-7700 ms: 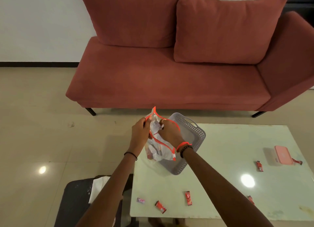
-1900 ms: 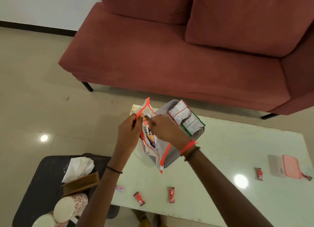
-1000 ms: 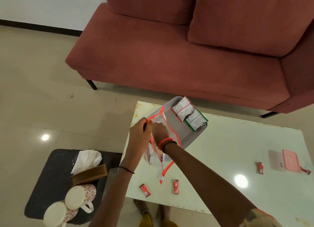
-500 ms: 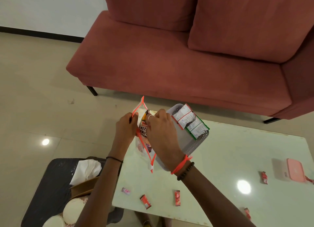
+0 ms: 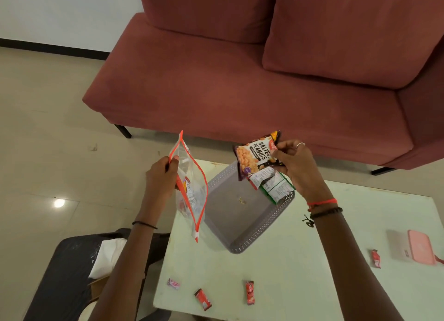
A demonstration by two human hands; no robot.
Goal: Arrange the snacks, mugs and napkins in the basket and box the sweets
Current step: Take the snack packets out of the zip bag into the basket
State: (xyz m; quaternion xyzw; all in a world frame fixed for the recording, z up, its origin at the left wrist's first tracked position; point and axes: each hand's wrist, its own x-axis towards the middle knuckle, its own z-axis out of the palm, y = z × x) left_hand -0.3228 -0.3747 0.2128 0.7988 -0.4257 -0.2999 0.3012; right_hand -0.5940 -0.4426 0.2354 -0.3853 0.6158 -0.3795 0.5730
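Observation:
My left hand [image 5: 161, 176] pinches the orange rim of a clear zip bag [image 5: 192, 188] that hangs open beside the table's far left corner, with a few packets still inside. My right hand [image 5: 294, 162] grips a salted peanuts packet [image 5: 254, 156] above the far end of the grey basket [image 5: 242, 234]. Two snack packets [image 5: 274, 185] lean against the basket's far wall. Small wrapped sweets [image 5: 249, 296] lie along the table's near edge, another sweet [image 5: 375, 261] at the right. A pink box [image 5: 421, 249] sits by the right edge.
The pale glass table [image 5: 300, 272] stands in front of a red sofa [image 5: 240, 85]. To its lower left a dark stool [image 5: 64, 284] holds white napkins [image 5: 108, 255] and a brown holder.
My right hand has drawn the peanuts packet out of the zip bag and carried it right, over the basket. My left hand still holds the bag, now apart from the right hand.

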